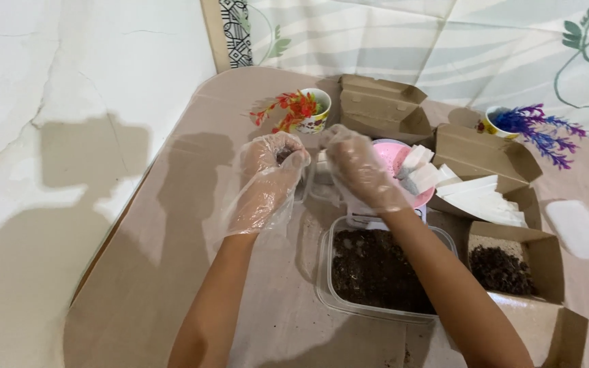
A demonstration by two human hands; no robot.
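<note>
On the tabletop a clear tub of soil sits below the gloved hands. The left hand is curled, pinching some soil; the right hand half-closed over a small cup just beside a pink bowl.

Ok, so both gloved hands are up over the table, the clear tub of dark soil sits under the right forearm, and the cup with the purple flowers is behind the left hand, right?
Not quite. The head view shows the cup behind the left hand holding red-orange flowers; the purple flowers are at the far right. The right hand and clear tub of dark soil are as you said.
</note>
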